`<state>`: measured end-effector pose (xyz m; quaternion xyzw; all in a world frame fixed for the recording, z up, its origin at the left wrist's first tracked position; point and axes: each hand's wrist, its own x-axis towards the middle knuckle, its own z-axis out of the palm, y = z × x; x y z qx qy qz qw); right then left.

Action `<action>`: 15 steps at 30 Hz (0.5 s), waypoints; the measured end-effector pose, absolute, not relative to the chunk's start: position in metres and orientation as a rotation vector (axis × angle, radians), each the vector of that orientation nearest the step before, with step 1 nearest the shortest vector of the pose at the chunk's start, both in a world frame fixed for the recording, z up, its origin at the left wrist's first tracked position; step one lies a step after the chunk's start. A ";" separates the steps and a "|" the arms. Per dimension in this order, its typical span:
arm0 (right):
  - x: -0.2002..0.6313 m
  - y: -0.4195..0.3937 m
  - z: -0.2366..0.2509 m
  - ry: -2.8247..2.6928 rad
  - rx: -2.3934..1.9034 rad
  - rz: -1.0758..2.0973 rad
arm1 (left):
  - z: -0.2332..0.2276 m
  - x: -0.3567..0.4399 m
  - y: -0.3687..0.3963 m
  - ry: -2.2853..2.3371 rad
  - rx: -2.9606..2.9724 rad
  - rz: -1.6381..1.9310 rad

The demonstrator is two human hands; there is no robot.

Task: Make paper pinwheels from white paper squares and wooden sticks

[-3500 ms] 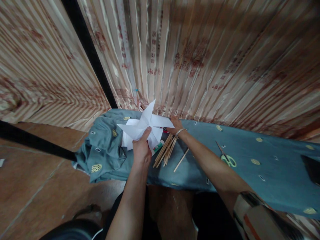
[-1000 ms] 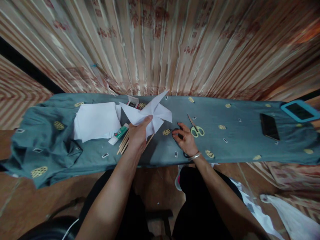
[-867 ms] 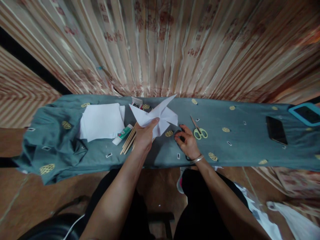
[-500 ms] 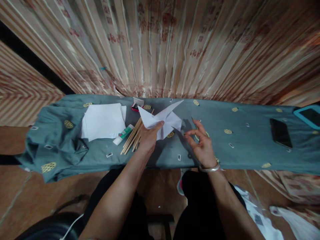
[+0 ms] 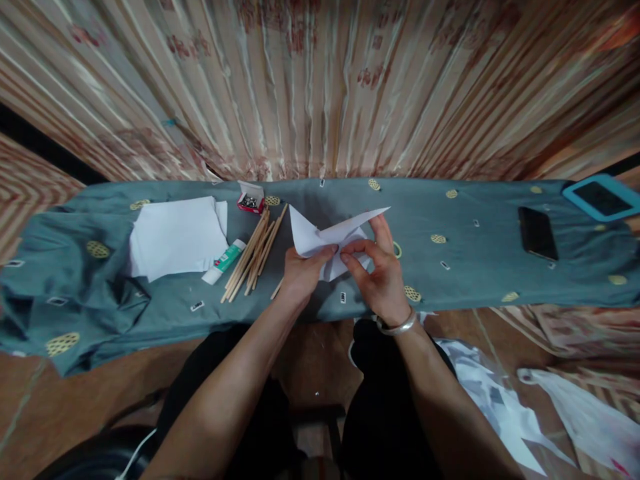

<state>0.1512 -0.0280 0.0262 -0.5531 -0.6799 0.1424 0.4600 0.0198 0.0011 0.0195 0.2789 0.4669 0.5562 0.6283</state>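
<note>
We see the cloth-covered worktop [image 5: 480, 260] cut off at the left, and above it a white paper pinwheel [image 5: 345, 231] caught in the left hand [image 5: 303, 275], a closed grip with its fingers hidden behind the sheet. The right hand [image 5: 383, 283] holds thumb and forefinger close together at the pinwheel's middle, though we cannot tell whether that grip pinches anything. Beside it we make out only part of a small yellow-green loop [image 5: 398, 249].

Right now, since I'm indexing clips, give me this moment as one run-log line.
left hand: holds paper pinwheel | right hand: at its middle, grip unclear | on cloth: paper stack, tube, sticks, red box, phone
</note>
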 end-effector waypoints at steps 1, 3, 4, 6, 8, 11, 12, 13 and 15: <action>0.152 -0.028 0.026 -1.673 -1.354 0.362 | 0.020 0.020 0.001 1.071 0.643 1.269; 0.154 -0.027 0.026 -1.672 -1.341 0.388 | 0.021 0.021 0.000 1.081 0.645 1.261; 0.154 -0.027 0.026 -1.670 -1.338 0.400 | 0.022 0.021 0.000 1.085 0.643 1.261; 0.155 -0.026 0.026 -1.661 -1.335 0.422 | 0.022 0.022 -0.001 1.079 0.640 1.262; 0.156 -0.026 0.026 -1.654 -1.335 0.442 | 0.022 0.022 0.000 1.074 0.648 1.262; 0.157 -0.026 0.026 -1.652 -1.330 0.465 | 0.021 0.022 0.000 1.090 0.679 1.255; 0.158 -0.026 0.026 -1.652 -1.328 0.474 | 0.021 0.021 0.000 1.096 0.689 1.253; 0.158 -0.026 0.026 -1.650 -1.326 0.481 | 0.021 0.021 0.000 1.099 0.697 1.251; 0.158 -0.026 0.026 -1.642 -1.324 0.497 | 0.020 0.020 0.000 1.092 0.711 1.248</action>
